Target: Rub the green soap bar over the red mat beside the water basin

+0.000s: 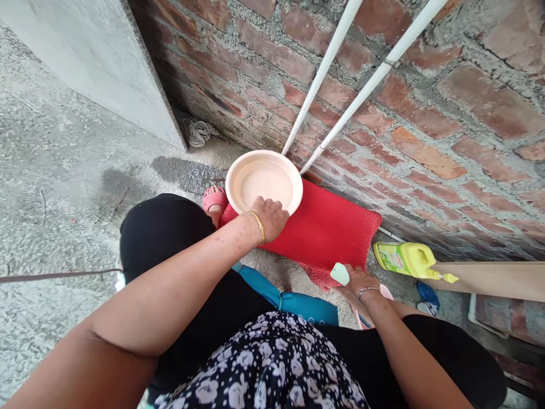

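Left hand [271,218] at basin [298,183]; mat [332,221] lengthwise left-right.

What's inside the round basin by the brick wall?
The basin holds what looks like clear liquid, its pale bottom showing through. The left hand hides part of the near rim; anything beneath that hand cannot be seen.

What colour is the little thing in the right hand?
The little thing in the right hand is pale green, clearest in the head view.
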{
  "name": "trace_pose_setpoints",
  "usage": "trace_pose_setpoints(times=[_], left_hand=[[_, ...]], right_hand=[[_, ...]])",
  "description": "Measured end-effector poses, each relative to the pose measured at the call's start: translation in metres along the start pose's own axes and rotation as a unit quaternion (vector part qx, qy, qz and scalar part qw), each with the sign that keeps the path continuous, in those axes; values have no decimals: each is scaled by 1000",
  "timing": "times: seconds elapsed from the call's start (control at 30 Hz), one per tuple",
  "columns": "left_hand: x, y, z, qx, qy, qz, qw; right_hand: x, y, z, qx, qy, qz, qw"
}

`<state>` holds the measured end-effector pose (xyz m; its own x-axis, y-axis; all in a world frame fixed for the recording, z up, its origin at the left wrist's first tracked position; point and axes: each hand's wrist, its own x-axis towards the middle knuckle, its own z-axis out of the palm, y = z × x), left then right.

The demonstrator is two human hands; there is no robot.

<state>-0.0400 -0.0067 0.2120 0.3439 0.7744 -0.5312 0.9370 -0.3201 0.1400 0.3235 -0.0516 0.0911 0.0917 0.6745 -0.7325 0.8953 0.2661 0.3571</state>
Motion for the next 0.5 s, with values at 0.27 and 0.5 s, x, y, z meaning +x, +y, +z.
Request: trace_pose_setpoints(times=[0.27, 0.5], left_hand=[[4, -1, 1, 5, -12, -16, 1000], [0, 0, -3, -7, 0, -7, 1000]], right_hand=[[24, -95, -60, 36, 131, -114, 984], [34, -52, -40, 34, 76, -61, 995]])
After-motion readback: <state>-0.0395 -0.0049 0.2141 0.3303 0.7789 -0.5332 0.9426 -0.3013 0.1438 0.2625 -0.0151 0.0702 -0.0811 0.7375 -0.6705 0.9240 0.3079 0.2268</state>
